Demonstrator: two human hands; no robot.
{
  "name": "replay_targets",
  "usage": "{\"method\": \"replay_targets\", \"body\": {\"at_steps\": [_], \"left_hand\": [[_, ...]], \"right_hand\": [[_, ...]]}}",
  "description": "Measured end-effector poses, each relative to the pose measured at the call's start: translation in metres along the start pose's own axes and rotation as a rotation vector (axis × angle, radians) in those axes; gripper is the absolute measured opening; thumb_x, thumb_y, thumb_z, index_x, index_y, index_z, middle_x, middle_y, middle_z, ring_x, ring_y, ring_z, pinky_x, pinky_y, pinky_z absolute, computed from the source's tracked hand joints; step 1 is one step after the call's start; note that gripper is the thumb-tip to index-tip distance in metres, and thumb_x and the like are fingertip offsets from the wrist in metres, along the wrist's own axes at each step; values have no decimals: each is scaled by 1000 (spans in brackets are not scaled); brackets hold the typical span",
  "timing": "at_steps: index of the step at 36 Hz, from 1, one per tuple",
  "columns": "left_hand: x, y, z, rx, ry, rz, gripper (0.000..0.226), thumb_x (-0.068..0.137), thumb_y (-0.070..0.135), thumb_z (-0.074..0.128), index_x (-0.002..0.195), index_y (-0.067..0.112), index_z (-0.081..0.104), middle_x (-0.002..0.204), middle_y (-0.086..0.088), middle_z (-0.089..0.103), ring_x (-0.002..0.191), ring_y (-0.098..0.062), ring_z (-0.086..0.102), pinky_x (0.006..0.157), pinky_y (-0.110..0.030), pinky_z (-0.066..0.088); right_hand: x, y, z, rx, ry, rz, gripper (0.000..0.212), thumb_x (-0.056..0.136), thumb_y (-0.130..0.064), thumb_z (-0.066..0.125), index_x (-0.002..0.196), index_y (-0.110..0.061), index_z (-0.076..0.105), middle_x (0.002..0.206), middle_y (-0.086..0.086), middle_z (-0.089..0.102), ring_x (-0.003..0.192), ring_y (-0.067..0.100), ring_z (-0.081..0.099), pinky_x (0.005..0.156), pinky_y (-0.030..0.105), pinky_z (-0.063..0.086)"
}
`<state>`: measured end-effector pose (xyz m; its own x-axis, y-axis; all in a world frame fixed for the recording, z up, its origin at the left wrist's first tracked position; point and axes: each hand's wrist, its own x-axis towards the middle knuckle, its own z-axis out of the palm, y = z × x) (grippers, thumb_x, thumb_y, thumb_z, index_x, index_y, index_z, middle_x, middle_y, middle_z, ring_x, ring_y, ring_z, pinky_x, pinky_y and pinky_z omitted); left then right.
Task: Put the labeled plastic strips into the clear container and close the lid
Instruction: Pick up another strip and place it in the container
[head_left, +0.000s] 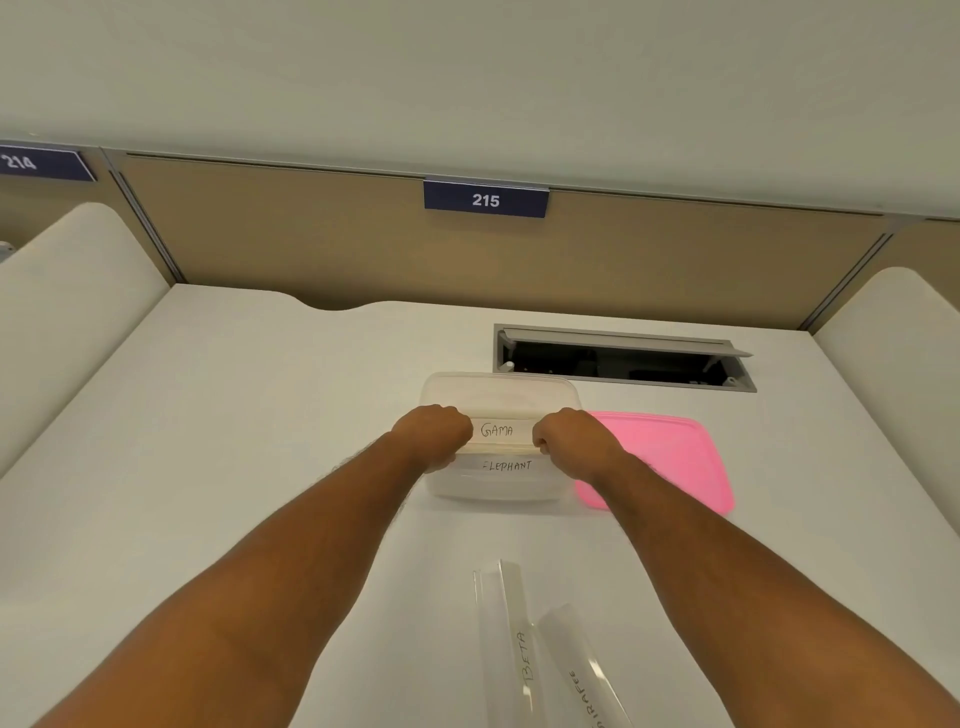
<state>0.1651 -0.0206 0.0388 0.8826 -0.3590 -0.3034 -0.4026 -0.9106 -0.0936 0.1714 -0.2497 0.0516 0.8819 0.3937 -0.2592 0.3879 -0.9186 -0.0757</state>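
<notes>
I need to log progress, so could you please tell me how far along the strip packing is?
Done: the ELEPHANT strip already lies in the clear container. In hand: the left hand and right hand hold the GAMA strip over it. Left: the BETA strip and GIRAFFE strip wait on the desk, and the pink lid is still off.

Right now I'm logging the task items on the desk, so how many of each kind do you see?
Labeled plastic strips: 4 (GAMA, ELEPHANT, BETA, the last one)
Clear container: 1
Pink lid: 1
Total: 6
</notes>
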Motion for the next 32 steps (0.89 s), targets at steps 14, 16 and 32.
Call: {"method": "replay_targets", "body": {"at_steps": [14, 16, 32], "left_hand": [[-3, 2, 0, -4, 29, 5, 21, 91, 13, 61, 112, 12, 65, 109, -10, 66, 96, -32, 63, 77, -35, 51], [-6, 3, -2, -13, 43, 2, 18, 92, 15, 62, 109, 12, 65, 107, -10, 66, 95, -32, 63, 73, -35, 48], [-62, 47, 20, -409, 685, -19, 20, 87, 11, 69, 106, 12, 67, 100, 0, 61, 95, -21, 56, 62, -37, 54]], "right_hand": [[-5, -1, 6, -28, 63, -7, 25, 86, 2, 50, 93, -12, 69, 91, 9, 68, 80, 29, 62, 66, 31, 45], [-7, -1, 7, -26, 71, -12, 23, 88, 0, 51, 96, -12, 69, 94, 9, 68, 83, 30, 62, 67, 33, 46], [-44, -23, 17, 31, 364, -173, 15, 97, -12, 54, 92, -13, 68, 91, 3, 56, 84, 22, 52, 62, 42, 48]]}}
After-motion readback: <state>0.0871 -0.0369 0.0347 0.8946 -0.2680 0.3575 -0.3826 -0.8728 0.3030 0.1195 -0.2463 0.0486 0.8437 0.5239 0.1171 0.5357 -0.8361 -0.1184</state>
